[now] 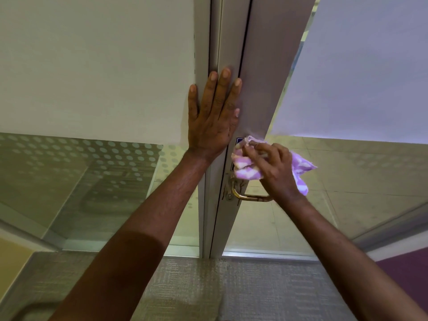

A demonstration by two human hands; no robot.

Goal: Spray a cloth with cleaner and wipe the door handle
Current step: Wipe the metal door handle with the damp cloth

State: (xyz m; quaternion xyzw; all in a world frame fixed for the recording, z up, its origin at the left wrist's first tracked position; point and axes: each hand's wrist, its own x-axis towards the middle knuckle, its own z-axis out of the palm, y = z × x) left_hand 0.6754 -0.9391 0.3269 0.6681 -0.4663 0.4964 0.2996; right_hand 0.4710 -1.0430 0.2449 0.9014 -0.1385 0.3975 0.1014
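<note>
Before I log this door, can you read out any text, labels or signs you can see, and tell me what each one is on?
No text can be read.
A dark blue sign or sticker sits on the door frame above the brass handle; most of it is hidden behind the purple and white cloth that the right hand grips, and the part that shows has no legible letters.
The cloth bears only a pattern.

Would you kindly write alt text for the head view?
The right hand holds a purple-and-white cloth against the door frame just above a brass handle. The left hand presses flat on the frame higher up, fingers straight.
</note>
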